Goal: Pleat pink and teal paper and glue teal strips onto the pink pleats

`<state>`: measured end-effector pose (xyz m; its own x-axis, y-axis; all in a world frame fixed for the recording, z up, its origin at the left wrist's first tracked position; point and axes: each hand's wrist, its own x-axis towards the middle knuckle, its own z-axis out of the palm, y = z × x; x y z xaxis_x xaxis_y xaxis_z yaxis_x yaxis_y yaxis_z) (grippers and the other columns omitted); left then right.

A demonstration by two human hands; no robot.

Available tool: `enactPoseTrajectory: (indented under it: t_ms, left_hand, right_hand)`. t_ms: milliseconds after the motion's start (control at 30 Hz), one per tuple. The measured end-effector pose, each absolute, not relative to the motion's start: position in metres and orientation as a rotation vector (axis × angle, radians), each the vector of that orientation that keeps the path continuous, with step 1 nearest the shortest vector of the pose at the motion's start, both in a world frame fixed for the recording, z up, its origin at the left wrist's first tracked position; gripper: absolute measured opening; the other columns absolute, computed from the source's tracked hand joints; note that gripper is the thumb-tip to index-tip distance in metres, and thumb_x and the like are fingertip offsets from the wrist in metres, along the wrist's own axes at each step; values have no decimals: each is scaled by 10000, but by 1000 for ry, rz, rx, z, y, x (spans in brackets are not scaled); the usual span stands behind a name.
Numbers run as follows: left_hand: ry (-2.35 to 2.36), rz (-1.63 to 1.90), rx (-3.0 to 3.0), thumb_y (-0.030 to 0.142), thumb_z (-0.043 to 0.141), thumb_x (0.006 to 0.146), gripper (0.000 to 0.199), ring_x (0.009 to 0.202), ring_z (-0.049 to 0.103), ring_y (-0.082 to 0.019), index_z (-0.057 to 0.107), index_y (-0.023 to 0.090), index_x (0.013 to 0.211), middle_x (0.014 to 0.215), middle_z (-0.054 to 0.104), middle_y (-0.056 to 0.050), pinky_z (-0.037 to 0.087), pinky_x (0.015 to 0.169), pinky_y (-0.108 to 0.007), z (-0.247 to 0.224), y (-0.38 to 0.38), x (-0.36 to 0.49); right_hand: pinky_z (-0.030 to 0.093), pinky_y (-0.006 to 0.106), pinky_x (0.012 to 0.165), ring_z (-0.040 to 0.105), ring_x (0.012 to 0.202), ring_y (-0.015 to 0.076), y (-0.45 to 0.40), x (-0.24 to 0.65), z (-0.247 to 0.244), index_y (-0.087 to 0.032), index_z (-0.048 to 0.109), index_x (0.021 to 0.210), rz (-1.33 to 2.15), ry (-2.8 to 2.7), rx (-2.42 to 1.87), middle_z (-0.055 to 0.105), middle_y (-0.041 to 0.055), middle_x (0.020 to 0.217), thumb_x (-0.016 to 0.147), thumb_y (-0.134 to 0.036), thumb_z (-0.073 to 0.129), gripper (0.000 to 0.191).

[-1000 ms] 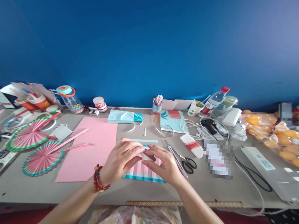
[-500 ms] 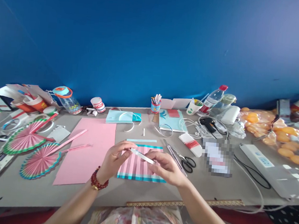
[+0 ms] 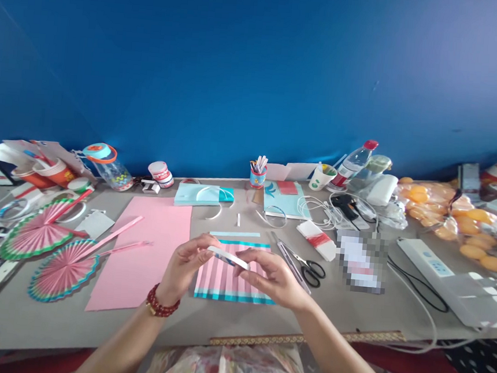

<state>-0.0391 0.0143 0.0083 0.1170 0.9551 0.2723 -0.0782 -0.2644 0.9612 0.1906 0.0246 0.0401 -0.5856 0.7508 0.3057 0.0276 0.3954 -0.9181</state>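
Note:
A white roll of tape, seen nearly edge-on with a little blue inside it, is held up between both hands. My left hand pinches its left end, a red bead bracelet on the wrist. At its right end, the fingers and thumb of my right hand are closed on it. Below lies a pleated pink sheet with teal bands along its far and near edges, partly hidden by my hands. A narrow pale blue strip rests just beyond that sheet.
Left are large pink paper and pleated fans. Black-handled scissors lie right of the pleated sheet, near a red-and-white thread card. A power strip and bagged orange balls are farther right.
The roll of tape has shifted slightly left and tilted, so some blue inside it shows. Both hands keep hold of it. The view has moved a little.

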Motion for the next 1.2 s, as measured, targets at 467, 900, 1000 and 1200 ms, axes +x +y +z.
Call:
enactPoseTrajectory:
  t_ms: [467, 900, 1000, 1200]
  left_hand:
    - [1074, 1343, 1479, 328, 624, 907, 146, 977, 636, -223, 677, 212, 979, 977, 692, -65, 490, 891, -366, 15, 11, -37]
    - [992, 1326, 955, 364, 689, 851, 191, 884, 639, -167, 646, 216, 966, 868, 700, -14, 470, 868, -310, -9, 11, -25]
    - [1035, 1331, 975, 389, 691, 841, 216, 877, 644, -179, 642, 208, 947, 866, 703, -22, 480, 870, -328, -10, 11, -24]
    - [1108, 1311, 1143, 384, 648, 883, 208, 979, 632, -203, 642, 210, 997, 1003, 696, -50, 472, 901, -331, -11, 8, -29]
  right_hand:
    - [501, 274, 751, 622, 784, 150, 20, 182, 32, -176, 692, 990, 1343, -1806, -681, 695, 41, 862, 843, -361, 720, 237]
    - [510, 344, 824, 637, 878, 182, 16, 183, 16, -187, 641, 1205, 1831, -1436, -408, 686, 69, 946, 933, -339, 596, 314]
    - [502, 346, 823, 625, 851, 181, 16, 180, 15, -186, 632, 1225, 1833, -1404, -453, 678, 55, 896, 920, -355, 607, 349]
    - [492, 312, 759, 590, 763, 160, 12, 176, 17, -181, 677, 1103, 1786, -1329, -574, 642, 32, 814, 905, -365, 617, 277]
